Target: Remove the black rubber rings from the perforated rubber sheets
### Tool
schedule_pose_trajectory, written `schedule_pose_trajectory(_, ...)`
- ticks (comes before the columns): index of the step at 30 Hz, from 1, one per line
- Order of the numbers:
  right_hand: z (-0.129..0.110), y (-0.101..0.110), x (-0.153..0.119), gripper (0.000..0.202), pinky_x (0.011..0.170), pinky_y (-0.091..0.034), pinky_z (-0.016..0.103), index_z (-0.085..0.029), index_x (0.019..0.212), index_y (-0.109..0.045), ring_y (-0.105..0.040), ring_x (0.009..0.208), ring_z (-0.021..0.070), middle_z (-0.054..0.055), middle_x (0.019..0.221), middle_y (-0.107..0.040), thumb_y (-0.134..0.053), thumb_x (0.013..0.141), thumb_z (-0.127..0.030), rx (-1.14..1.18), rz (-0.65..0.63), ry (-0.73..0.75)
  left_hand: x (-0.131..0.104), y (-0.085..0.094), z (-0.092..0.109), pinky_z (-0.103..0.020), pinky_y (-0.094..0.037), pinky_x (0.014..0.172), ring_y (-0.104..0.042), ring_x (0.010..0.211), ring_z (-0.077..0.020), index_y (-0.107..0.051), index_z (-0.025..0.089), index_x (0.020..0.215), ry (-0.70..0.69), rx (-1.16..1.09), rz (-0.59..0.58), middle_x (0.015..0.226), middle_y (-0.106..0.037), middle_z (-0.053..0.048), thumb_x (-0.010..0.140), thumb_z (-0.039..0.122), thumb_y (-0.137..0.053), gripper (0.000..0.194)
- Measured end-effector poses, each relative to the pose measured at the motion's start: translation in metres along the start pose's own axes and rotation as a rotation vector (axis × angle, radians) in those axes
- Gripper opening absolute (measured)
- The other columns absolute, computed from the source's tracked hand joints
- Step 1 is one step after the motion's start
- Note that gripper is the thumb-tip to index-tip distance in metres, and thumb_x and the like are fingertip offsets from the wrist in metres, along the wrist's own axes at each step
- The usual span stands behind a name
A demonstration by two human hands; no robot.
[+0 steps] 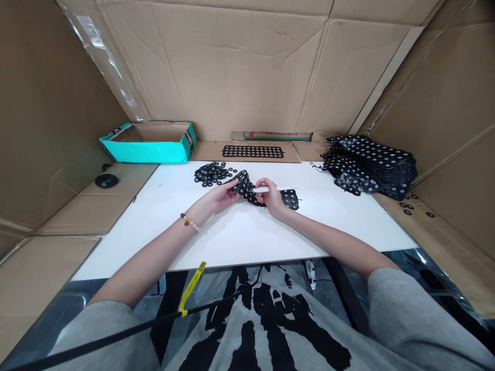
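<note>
A black rubbery sheet of round rings (246,186) is bent upward over the white board, pinched along its left part by my left hand (226,197). Between the fingers of my right hand (273,198) is a slim white pen-like tool (261,189), its tip pointing left at the sheet. Whether the tip touches a ring is too small to tell. Right of my right hand, a flat piece of similar black sheet (291,200) lies on the board; my hand hides whether the two parts join. A heap of loose black rings (210,174) lies just beyond my left hand.
A teal box (147,152) stands at the back left. A black grid sheet with open holes (253,151) lies on cardboard at the back. Piled dotted black sheets (382,165) sit at the right, near scattered rings (407,211). Cardboard walls (247,67) enclose the white board (247,237).
</note>
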State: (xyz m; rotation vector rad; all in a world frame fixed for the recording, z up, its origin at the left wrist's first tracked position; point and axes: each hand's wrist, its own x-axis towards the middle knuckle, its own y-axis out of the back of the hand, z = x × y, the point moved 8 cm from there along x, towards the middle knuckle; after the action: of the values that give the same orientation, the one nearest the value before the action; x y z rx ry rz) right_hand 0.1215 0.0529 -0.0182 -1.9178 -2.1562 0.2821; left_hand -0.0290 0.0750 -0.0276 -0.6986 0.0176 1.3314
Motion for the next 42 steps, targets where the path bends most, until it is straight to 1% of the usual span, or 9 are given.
schedule_pose_trajectory(5,-0.003,0.017,0.013,0.048,0.043,-0.022,0.024,-0.022,0.069,-0.050,-0.032,0.041,0.0101,-0.004,0.046,-0.038,-0.040,0.078,-0.067,-0.130,0.002,0.032,0.003,-0.001,0.002,-0.036,-0.057,0.077,-0.064,0.081,-0.0193,-0.065,0.018,0.080,-0.019,0.126,-0.070,0.087,-0.068,-0.009,0.077,0.025,-0.073,0.010)
schedule_pose_trajectory(9,-0.007,0.023,0.018,0.046,0.044,-0.024,0.025,-0.021,0.064,-0.052,-0.033,0.042,0.0107,-0.003,0.045,-0.037,-0.040,0.079,-0.063,-0.151,-0.026,0.018,0.000,-0.007,-0.001,-0.033,-0.056,0.077,-0.064,0.083,-0.0187,-0.066,0.015,0.083,-0.067,0.285,-0.118,0.093,-0.069,-0.009,0.062,0.021,-0.082,0.028)
schedule_pose_trajectory(11,-0.009,0.020,0.014,0.037,0.045,-0.025,0.024,-0.020,0.067,-0.054,-0.036,0.045,0.0104,-0.003,0.047,-0.041,-0.048,0.077,-0.056,-0.148,-0.033,0.027,-0.003,-0.007,0.004,-0.031,-0.056,0.073,-0.064,0.081,-0.0186,-0.065,0.014,0.083,-0.177,0.424,-0.056,0.092,-0.070,-0.007,0.051,0.014,-0.084,0.037)
schedule_pose_trajectory(14,-0.011,0.012,0.006,0.024,0.047,-0.029,0.023,-0.021,0.076,-0.057,-0.043,0.048,0.0098,-0.003,0.055,-0.052,-0.060,0.072,-0.044,-0.163,-0.039,0.039,-0.010,-0.006,0.015,-0.030,-0.054,0.062,-0.063,0.071,-0.0183,-0.062,0.015,0.074,-0.314,0.681,0.060,0.077,-0.068,-0.003,0.048,0.013,-0.082,0.033)
schedule_pose_trajectory(18,-0.009,0.006,-0.001,0.022,0.049,-0.034,0.023,-0.022,0.076,-0.053,-0.047,0.050,0.0095,-0.003,0.059,-0.059,-0.064,0.071,-0.040,-0.198,-0.032,0.035,-0.014,-0.011,0.018,-0.027,-0.048,0.052,-0.058,0.055,-0.0161,-0.057,0.015,0.062,-0.325,0.934,0.055,0.057,-0.062,0.000,0.051,0.014,-0.078,0.024)
schedule_pose_trajectory(22,-0.006,0.007,-0.001,0.018,0.047,-0.034,0.022,-0.021,0.071,-0.051,-0.047,0.048,0.0091,-0.003,0.056,-0.060,-0.064,0.067,-0.033,-0.233,-0.007,0.018,-0.012,-0.007,0.016,-0.029,-0.050,0.055,-0.058,0.055,-0.0145,-0.056,0.015,0.069,-0.283,0.714,0.073,0.062,-0.063,0.000,0.051,0.012,-0.079,0.029)
schedule_pose_trajectory(25,-0.004,0.006,0.000,0.017,0.046,-0.035,0.022,-0.021,0.068,-0.050,-0.048,0.047,0.0092,-0.002,0.055,-0.061,-0.063,0.065,-0.030,-0.247,-0.013,0.001,-0.010,-0.008,0.012,-0.029,-0.051,0.059,-0.059,0.059,-0.0137,-0.057,0.015,0.075,-0.259,0.541,0.012,0.070,-0.065,-0.002,0.052,0.014,-0.082,0.034)
schedule_pose_trajectory(29,-0.004,0.004,0.001,0.018,0.046,-0.036,0.022,-0.021,0.069,-0.051,-0.050,0.047,0.0094,-0.002,0.056,-0.063,-0.065,0.065,-0.031,-0.257,-0.044,0.010,-0.009,-0.010,0.009,-0.029,-0.050,0.057,-0.057,0.057,-0.0128,-0.057,0.013,0.074,-0.252,0.558,-0.042,0.067,-0.063,-0.002,0.054,0.018,-0.083,0.033)
schedule_pose_trajectory(42,-0.006,0.004,0.001,0.018,0.048,-0.038,0.021,-0.020,0.069,-0.051,-0.051,0.048,0.0090,0.000,0.058,-0.065,-0.065,0.067,-0.031,-0.253,-0.040,0.001,-0.001,-0.002,0.003,-0.028,-0.050,0.062,-0.058,0.061,-0.0121,-0.060,0.013,0.075,-0.247,0.446,-0.018,0.072,-0.064,-0.002,0.052,0.019,-0.085,0.034)
